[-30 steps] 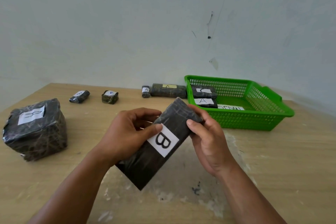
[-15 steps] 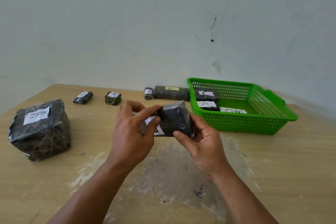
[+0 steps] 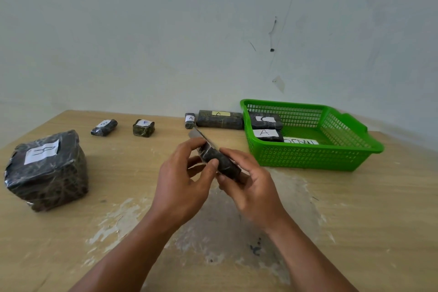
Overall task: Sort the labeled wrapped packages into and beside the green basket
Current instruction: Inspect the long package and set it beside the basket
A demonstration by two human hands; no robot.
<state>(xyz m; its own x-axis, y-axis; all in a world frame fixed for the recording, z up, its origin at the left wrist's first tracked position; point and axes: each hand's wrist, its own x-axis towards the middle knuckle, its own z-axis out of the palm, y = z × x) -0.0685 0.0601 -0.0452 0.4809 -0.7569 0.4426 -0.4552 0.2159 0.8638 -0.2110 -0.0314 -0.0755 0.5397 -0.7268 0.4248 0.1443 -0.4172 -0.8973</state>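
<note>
Left hand [image 3: 182, 182] and right hand [image 3: 253, 187] pinch the package [image 3: 218, 161] edge-on, long axis seemingly pointing away; basket [image 3: 308, 159] lies forward-right, nearer the right hand.

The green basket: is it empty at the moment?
No, two dark wrapped packages lie inside the green basket by its left wall, the package labeled A in front and a second package behind it.

Green mesh basket [image 3: 315, 156], black marbled packages [image 3: 47, 170] with white labels [image 3: 42, 151], tan wooden table [image 3: 355, 208].
</note>
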